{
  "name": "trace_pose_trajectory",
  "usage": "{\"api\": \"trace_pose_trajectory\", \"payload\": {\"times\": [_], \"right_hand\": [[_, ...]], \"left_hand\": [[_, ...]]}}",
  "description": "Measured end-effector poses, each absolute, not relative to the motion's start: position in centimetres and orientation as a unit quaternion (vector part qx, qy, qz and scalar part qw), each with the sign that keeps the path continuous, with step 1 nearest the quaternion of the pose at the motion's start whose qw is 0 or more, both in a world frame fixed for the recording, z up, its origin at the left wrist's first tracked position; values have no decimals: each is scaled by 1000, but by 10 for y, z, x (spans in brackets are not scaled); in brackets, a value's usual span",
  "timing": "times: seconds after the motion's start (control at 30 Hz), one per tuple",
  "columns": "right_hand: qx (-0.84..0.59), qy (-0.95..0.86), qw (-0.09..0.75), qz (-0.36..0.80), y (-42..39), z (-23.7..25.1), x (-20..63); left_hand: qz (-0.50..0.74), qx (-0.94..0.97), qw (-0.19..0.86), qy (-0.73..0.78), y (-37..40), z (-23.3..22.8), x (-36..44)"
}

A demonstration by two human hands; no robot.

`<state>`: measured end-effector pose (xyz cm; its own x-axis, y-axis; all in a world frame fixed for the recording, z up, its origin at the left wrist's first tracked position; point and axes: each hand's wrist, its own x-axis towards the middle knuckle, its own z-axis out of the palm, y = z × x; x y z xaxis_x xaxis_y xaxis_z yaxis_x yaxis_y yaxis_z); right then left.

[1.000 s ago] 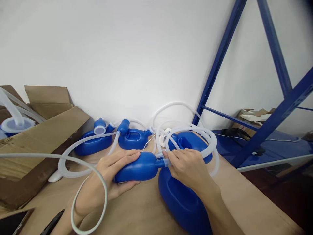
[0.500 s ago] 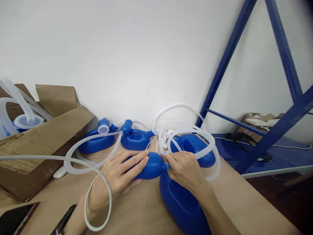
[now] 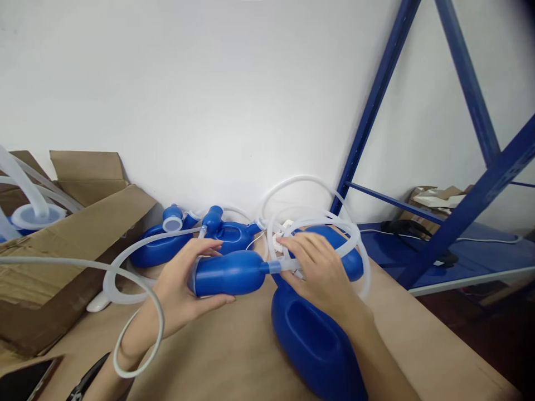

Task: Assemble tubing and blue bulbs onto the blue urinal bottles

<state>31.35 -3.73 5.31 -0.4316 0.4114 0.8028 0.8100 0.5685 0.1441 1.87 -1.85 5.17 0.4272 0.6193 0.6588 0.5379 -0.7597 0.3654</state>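
Over at the far left a cardboard box (image 3: 62,245) lies open, a clear hose (image 3: 125,262) trailing out of it across the table (image 3: 234,356) and looping round the person's left wrist. The left hand (image 3: 179,292) cradles a blue funnel piece (image 3: 228,273) off the table, fingers curled about halfway round its wide end, thumb on top, probably to steady it. At the narrow end, just beyond those fingertips, the right hand (image 3: 320,273) pinches a clear tube (image 3: 288,265) where it meets the spout, fingers nearly closed. Below the right palm lies a blue bottle (image 3: 313,340); behind the knuckles sit more blue bottles (image 3: 225,236).
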Motion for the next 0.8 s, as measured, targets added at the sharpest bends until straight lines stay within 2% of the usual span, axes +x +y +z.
{"api": "trace_pose_trajectory", "payload": {"times": [0.1, 0.2, 0.37, 0.47, 0.67, 0.8], "right_hand": [[-295, -805, 451, -250, -48, 65, 322], [-239, -813, 509, -153, -61, 73, 326], [-465, -741, 443, 197, -58, 66, 321], [-453, -679, 461, 349, -45, 55, 313], [-363, -622, 539, 438, -38, 46, 297], [-320, -625, 538, 466, -37, 44, 295]], "left_hand": [[438, 798, 77, 407, -15, 54, 12], [462, 757, 101, 451, -13, 57, 9], [480, 735, 140, 459, -17, 63, 14], [462, 758, 135, 441, -20, 63, 15], [444, 786, 90, 420, -22, 61, 16], [437, 793, 87, 415, -21, 59, 17]]}}
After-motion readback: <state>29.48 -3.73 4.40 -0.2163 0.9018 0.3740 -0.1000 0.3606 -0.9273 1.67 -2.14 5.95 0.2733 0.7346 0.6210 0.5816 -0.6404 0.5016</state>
